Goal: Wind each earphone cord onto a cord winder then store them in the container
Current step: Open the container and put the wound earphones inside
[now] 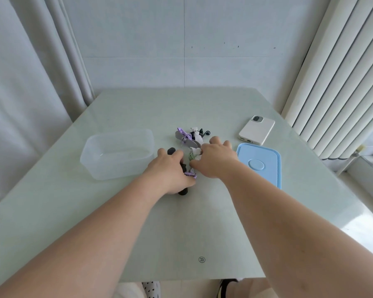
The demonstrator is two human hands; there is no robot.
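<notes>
Our left hand (pixel 170 172) wraps the black cord winder (pixel 183 191), long axis pointing away from us, purple cord (pixel 191 174) at its right; right hand (pixel 213 161) covers the green earphones (pixel 191 156), grip unclear; container (pixel 121 133) sits left.

You're in a home room: a pale table (pixel 138 108) against a tiled wall (pixel 181 39), curtains (pixel 30 72) left, a phone (pixel 256 130) lying nearby.

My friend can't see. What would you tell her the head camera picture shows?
A person's left hand grips a black cord winder while the right hand rests on green-and-white earphones on a pale table. A clear container sits left; a blue lid and white phone right.
</notes>
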